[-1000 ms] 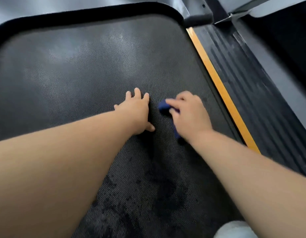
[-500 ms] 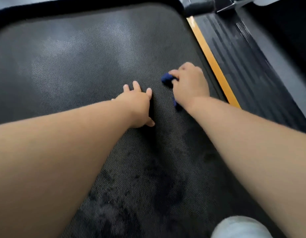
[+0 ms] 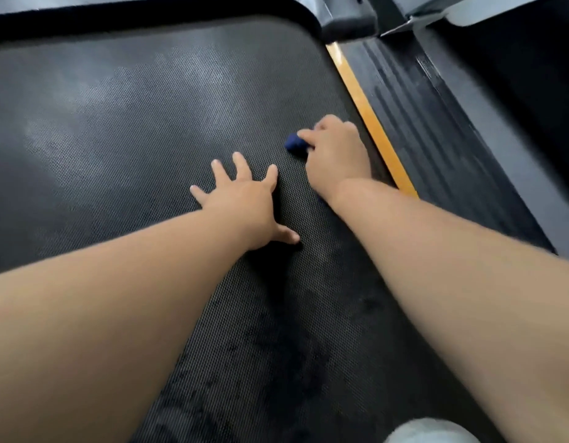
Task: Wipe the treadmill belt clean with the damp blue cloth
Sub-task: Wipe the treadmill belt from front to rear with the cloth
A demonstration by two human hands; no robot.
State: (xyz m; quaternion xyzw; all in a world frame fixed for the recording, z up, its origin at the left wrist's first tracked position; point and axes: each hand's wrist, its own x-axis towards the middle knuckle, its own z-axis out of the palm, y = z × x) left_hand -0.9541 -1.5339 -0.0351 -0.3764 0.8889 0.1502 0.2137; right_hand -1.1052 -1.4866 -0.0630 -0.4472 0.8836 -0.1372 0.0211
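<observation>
My right hand [image 3: 339, 158] pressed the bunched blue cloth [image 3: 295, 144] onto the treadmill belt [image 3: 116, 123] near its right edge, just inside the yellow stripe [image 3: 369, 119]. My fingers [image 3: 308, 135] curled over the cloth, so only its left end showed. My left hand [image 3: 244, 203] lay flat beside it, nearer the belt's middle, fingers spread and holding nothing. Most of the paler belt lay ahead and left of the cloth, so I judged the next stroke should run that way.
</observation>
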